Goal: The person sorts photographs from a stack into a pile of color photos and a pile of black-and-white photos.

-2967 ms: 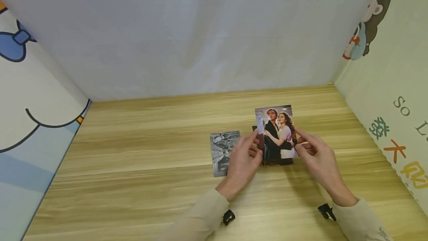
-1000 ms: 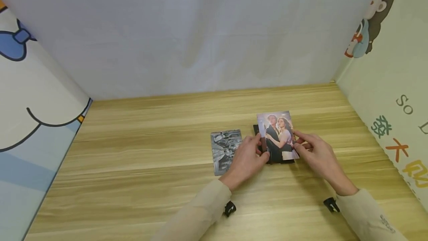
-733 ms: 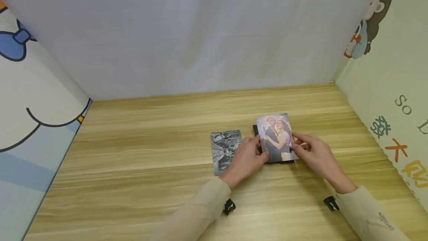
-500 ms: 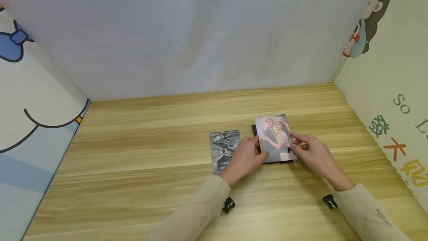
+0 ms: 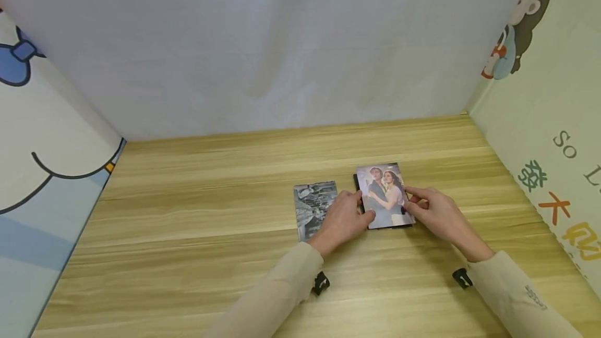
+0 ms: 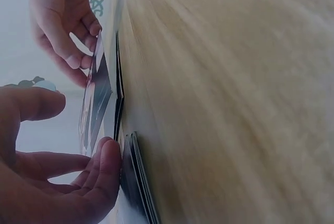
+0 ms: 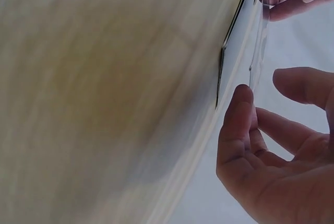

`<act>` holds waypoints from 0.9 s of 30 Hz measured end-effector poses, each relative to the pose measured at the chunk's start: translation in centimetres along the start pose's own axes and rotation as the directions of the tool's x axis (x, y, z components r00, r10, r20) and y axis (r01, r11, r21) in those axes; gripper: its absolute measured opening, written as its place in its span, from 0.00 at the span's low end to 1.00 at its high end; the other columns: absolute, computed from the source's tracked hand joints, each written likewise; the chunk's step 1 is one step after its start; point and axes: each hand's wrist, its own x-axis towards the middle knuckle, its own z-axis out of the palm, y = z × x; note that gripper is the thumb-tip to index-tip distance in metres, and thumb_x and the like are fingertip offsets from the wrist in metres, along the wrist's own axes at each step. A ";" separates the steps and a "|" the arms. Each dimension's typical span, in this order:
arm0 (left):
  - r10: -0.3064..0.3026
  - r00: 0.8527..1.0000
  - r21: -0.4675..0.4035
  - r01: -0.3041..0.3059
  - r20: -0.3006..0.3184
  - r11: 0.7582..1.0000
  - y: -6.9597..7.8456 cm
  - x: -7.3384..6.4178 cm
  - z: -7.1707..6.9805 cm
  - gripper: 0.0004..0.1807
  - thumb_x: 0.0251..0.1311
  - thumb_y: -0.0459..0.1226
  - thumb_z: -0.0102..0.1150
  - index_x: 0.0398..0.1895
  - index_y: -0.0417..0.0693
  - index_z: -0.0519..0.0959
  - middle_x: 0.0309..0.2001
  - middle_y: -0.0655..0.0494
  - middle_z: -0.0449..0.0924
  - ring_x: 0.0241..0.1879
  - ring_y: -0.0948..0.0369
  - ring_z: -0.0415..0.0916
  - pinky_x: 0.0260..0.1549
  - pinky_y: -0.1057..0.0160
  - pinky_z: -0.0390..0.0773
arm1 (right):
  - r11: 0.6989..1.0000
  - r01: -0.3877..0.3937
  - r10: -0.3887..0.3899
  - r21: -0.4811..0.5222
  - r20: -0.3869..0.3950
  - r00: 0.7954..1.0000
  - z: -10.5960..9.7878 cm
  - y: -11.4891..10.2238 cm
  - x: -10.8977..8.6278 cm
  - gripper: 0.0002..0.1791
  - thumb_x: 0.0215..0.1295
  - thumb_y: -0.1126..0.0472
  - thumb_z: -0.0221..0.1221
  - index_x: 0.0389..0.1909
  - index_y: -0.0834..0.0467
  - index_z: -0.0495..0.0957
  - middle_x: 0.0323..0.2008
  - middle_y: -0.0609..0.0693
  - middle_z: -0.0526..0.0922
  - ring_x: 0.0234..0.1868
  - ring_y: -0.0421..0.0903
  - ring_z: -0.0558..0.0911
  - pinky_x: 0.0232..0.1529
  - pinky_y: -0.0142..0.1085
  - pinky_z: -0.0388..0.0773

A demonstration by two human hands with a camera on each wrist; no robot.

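A colour photo card (image 5: 386, 192) showing a couple is held at its two sides by both hands. My left hand (image 5: 341, 219) holds its left edge, the thumb near the lower left corner. At the right edge, my right hand (image 5: 434, 215) pinches it between thumb and fingers. In the left wrist view the card (image 6: 96, 91) is tilted above dark-edged cards (image 6: 119, 85), with a narrow gap between. The card covers most of them from above. A black-and-white photo card (image 5: 313, 203) lies left, partly behind my left hand; several layered edges (image 6: 140, 179) show there.
The wood-grain table (image 5: 197, 197) extends to the left and in front. A pale cloth backdrop (image 5: 235, 51) rises behind it. Printed panels stand at the left (image 5: 61, 119) and right (image 5: 535, 119). Black clips or straps (image 5: 462, 278) hang at both sleeves.
Between both hands, the colour photo card has come down and slightly left, lying flatter and more squarely over the dark cards. The black-and-white card stays in place.
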 end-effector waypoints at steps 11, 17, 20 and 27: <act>-0.026 0.999 0.034 0.025 0.029 0.999 -0.1 0.5 -0.2 0.32 0.70 0.45 0.58 0.70 0.33 0.73 0.64 0.37 0.76 0.63 0.48 0.74 0.62 0.51 0.77 | 1.000 -0.002 0.003 -0.009 0.060 0.998 0.0 0.1 0.5 0.26 0.71 0.60 0.62 0.64 0.71 0.77 0.41 0.57 0.85 0.39 0.50 0.82 0.35 0.38 0.75; 0.010 1.000 0.053 -0.011 0.017 0.999 -0.3 0.6 -0.3 0.21 0.68 0.44 0.60 0.51 0.33 0.83 0.47 0.41 0.82 0.49 0.52 0.78 0.45 0.57 0.80 | 1.000 0.004 -0.002 -0.030 0.072 0.997 0.1 0.2 0.8 0.26 0.70 0.60 0.62 0.64 0.71 0.77 0.39 0.55 0.85 0.38 0.49 0.80 0.35 0.39 0.74; 0.031 0.999 0.058 -0.032 0.015 0.998 -0.4 0.8 -0.4 0.15 0.66 0.43 0.61 0.29 0.40 0.80 0.29 0.49 0.76 0.36 0.57 0.73 0.31 0.63 0.72 | 1.000 0.003 0.000 -0.029 0.075 0.997 0.2 0.2 0.9 0.26 0.69 0.61 0.62 0.64 0.71 0.77 0.37 0.54 0.84 0.36 0.47 0.78 0.33 0.38 0.73; 0.016 0.999 0.059 -0.018 0.035 0.998 -0.2 0.9 -0.4 0.21 0.67 0.44 0.63 0.18 0.49 0.68 0.22 0.55 0.65 0.29 0.59 0.64 0.25 0.65 0.63 | 1.000 -0.008 0.010 -0.027 0.096 0.995 0.3 0.4 0.9 0.27 0.70 0.61 0.61 0.64 0.73 0.76 0.37 0.53 0.84 0.36 0.46 0.78 0.33 0.37 0.72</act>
